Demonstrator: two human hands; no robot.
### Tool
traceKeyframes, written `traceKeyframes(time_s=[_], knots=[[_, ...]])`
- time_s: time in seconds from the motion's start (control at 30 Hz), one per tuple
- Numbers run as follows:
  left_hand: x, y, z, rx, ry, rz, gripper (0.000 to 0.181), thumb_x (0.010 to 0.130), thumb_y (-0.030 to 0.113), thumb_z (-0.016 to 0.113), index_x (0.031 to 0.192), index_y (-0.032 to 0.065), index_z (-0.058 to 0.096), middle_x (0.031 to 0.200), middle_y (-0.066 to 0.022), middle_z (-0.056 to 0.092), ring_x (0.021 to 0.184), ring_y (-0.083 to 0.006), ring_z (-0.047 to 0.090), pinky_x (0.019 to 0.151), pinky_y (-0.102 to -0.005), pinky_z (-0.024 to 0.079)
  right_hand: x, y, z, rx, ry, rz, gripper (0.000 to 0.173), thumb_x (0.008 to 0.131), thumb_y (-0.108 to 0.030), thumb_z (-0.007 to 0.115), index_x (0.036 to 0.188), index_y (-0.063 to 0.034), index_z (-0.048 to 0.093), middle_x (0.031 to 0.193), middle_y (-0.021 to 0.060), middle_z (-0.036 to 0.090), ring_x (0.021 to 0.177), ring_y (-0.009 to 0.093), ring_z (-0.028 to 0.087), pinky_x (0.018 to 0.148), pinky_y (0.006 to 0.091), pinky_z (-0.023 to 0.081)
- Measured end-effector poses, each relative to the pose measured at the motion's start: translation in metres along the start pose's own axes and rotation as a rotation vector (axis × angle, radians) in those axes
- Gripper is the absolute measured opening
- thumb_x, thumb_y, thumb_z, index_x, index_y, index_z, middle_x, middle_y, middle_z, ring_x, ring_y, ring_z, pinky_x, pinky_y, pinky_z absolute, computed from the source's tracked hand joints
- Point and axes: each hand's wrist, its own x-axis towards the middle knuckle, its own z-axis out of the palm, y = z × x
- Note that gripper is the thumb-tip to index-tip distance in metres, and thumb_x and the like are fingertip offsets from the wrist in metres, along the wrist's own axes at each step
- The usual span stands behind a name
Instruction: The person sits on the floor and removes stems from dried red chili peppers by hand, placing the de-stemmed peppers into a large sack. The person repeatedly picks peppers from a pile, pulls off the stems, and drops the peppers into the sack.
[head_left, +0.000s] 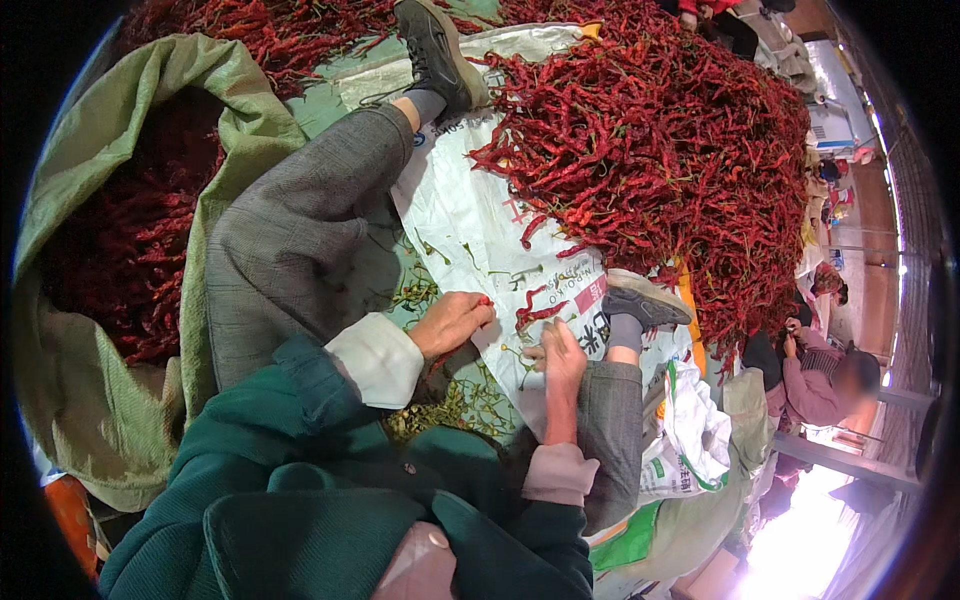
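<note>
My left hand (453, 324) is closed around red chili peppers; a bit of red shows at its fingertips and more hangs below the palm. Slightly blurred, my right hand (559, 352) is over the white woven plastic sack (465, 195), close to a few loose red chili peppers (541, 312); whether its fingers hold anything cannot be told. Green stems (512, 356) lie scattered on the sack around it. Beyond the sack rises a large heap of red chili peppers (645, 150). Between my legs is a pile of green stems and caps (457, 409).
A big green woven sack (255, 112) with red chilies inside stands at the left. More chilies (300, 37) lie at the top. A crumpled white bag (694, 427) sits by my right leg. Another person (817, 375) sits at the far right, with hands near the heap.
</note>
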Motion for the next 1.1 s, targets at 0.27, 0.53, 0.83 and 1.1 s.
traceKeyframes(time_s=[0.27, 0.53, 0.83, 1.1], knots=[[0.006, -0.03, 0.0, 0.009, 0.159, 0.214, 0.024, 0.087, 0.022, 0.047, 0.079, -0.0007, 0.052, 0.067, -0.0026, 0.048, 0.066, -0.0116, 0.044, 0.062, -0.0263, 0.037, -0.003, -0.003, -0.002, -0.46, 0.11, -0.103, 0.023, 0.083, -0.015, 0.057, 0.099, -0.0006, 0.063, 0.085, 0.0103, 0.066, 0.064, 0.014, 0.061, 0.058, 0.026, 0.046], [0.009, -0.012, 0.005, 0.064, 0.007, 0.034, 0.025, 0.087, 0.023, 0.048, 0.083, -0.0003, 0.054, 0.073, -0.0042, 0.053, 0.066, -0.0119, 0.046, 0.061, -0.0271, 0.039, 0.024, 0.001, 0.039, -1.018, 0.04, -0.331, 0.017, 0.07, -0.024, 0.066, 0.079, -0.0086, 0.066, 0.08, 0.0075, 0.063, 0.068, 0.027, 0.061, 0.061, 0.0361, 0.047], [-0.002, 0.001, 0.009, 0.55, 0.097, 0.648, 0.025, 0.074, 0.014, 0.061, 0.098, 0.0059, 0.058, 0.085, -0.0087, 0.054, 0.081, -0.0244, 0.056, 0.065, -0.0346, 0.047, -0.004, -0.036, 0.018, -0.831, -0.174, -0.47, 0.014, 0.073, -0.021, 0.064, 0.085, -0.0128, 0.065, 0.082, 0.0068, 0.063, 0.068, 0.028, 0.06, 0.06, 0.0366, 0.046], [0.009, -0.022, 0.011, 0.922, 0.015, 0.747, 0.023, 0.075, 0.02, 0.057, 0.09, 0.0031, 0.051, 0.081, -0.0084, 0.049, 0.076, -0.0237, 0.054, 0.055, -0.0343, 0.046, -0.016, -0.047, 0.03, -0.877, -0.224, -0.745, 0.012, 0.074, -0.015, 0.063, 0.081, -0.0055, 0.063, 0.074, 0.0105, 0.062, 0.063, 0.03, 0.06, 0.055, 0.0362, 0.047]])
